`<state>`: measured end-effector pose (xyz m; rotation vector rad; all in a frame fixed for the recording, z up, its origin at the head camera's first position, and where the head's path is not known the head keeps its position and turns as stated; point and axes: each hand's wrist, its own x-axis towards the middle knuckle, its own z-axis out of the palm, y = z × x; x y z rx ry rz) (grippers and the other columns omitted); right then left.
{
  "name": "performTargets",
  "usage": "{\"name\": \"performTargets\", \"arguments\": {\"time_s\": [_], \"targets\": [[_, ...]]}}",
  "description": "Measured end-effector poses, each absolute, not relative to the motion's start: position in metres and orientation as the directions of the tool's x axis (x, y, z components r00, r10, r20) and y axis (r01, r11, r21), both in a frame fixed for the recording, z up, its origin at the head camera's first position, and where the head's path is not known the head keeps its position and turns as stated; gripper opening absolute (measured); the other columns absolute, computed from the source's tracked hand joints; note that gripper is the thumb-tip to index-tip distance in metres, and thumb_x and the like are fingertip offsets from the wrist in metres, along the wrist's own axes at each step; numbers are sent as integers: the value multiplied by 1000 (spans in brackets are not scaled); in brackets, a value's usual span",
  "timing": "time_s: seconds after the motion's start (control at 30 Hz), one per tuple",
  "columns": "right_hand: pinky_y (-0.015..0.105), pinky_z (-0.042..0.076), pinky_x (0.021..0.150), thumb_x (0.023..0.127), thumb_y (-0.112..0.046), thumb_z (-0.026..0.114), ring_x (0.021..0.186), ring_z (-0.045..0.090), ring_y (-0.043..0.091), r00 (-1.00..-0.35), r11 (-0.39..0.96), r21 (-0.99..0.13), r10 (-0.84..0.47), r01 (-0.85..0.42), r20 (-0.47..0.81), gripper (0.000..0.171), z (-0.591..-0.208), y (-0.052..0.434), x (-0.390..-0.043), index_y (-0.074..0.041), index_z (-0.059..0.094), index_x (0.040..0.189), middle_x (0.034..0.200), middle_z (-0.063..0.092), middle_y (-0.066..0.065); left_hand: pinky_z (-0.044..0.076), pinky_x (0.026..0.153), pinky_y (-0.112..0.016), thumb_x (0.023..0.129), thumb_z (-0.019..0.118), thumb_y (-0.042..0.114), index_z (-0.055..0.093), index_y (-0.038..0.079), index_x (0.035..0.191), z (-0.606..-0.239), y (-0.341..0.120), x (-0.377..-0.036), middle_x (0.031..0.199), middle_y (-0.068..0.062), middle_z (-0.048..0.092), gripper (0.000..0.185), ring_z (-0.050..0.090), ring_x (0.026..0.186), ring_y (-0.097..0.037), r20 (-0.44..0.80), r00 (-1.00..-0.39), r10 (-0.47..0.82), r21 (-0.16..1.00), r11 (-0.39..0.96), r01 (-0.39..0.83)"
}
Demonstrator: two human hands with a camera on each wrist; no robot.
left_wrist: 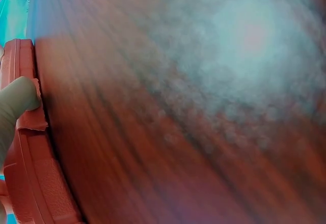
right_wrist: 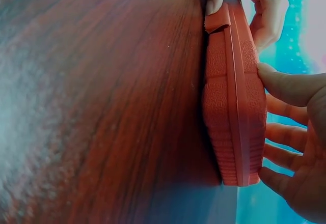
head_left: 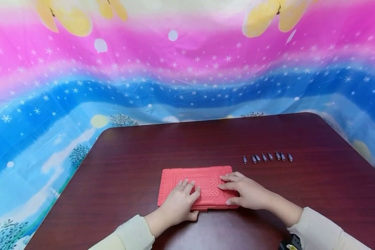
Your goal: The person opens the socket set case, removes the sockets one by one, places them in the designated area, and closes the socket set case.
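A red plastic case [head_left: 203,182], closed and flat on the table, has a textured lid with a patterned panel. My left hand [head_left: 176,203] lies over its front left part, fingers spread on the lid. The left thumb [left_wrist: 20,99] bends down onto the front latch [right_wrist: 219,20]. On the right end of the lid rest the fingertips of my right hand [head_left: 250,191], loosely bent and spread. The right thumb [right_wrist: 280,84] touches the lid's front edge. What lies inside the case is hidden.
Behind and right of the case, several small dark metal pieces [head_left: 264,157] with narrow tips stand in a loose row on the dark wooden table [head_left: 137,149]. A patterned pink and blue cloth [head_left: 187,76] hangs behind the table. A black device [head_left: 290,242] sits near the right sleeve.
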<state>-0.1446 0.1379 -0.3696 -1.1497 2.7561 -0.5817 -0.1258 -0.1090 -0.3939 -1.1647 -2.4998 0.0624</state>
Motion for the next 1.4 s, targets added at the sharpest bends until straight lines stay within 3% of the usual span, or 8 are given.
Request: {"name": "performTargets", "arguments": {"time_s": [1.17,1.4], "targets": [[43,36,87,75,-27,65,113,38,25,-710,637,-384,-700,-669,77,42,-369,138,-142,-11,59,112,123,47,9,44,80,-38,59,67,44,59,7,100,-398,-109,-128,97,-15,58,55,57,88,-30,371,-526,765,-294,634,715],[42,36,87,75,-28,65,112,38,24,-713,634,-400,-697,-662,76,41,-370,139,-141,-11,59,112,122,47,8,45,79,-38,60,67,44,59,7,100,-395,-107,-126,97,-15,58,54,57,88,-30,334,-549,766,-281,637,718]]}}
